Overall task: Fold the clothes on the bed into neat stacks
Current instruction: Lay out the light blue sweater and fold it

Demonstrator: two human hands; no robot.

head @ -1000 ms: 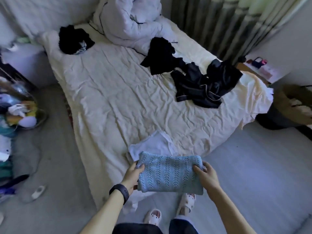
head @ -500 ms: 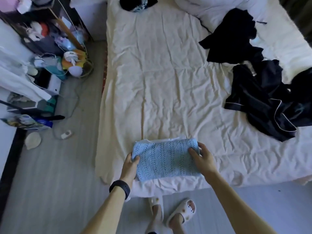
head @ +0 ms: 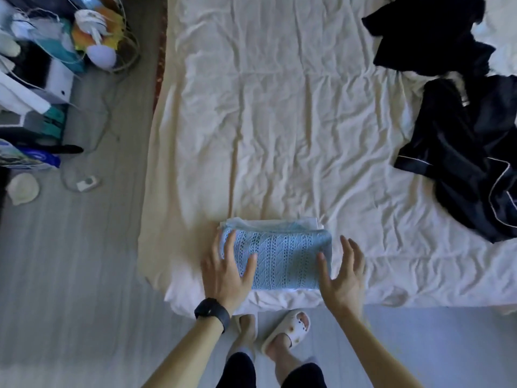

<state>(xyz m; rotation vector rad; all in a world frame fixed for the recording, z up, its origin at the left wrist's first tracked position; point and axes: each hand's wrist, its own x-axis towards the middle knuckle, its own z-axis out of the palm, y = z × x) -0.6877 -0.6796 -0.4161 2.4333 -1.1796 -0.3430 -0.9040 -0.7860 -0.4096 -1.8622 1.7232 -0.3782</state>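
Note folded blue knit atop white garment, bed edge beside it, left hand spread flat on its left end, right hand spread at its right end, likely squaring stack; dark clothes well right, unfolded.

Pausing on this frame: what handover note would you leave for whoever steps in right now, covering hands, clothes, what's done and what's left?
Hands: left hand open, fingers spread on the left end of the blue knit; right hand open at its right end, gripping nothing.
Clothes: blue knit folded, lying on a folded white garment at the near edge of the bed.
Done: this stack of two.
Left: dark piped garment and black garment, both crumpled at the right.
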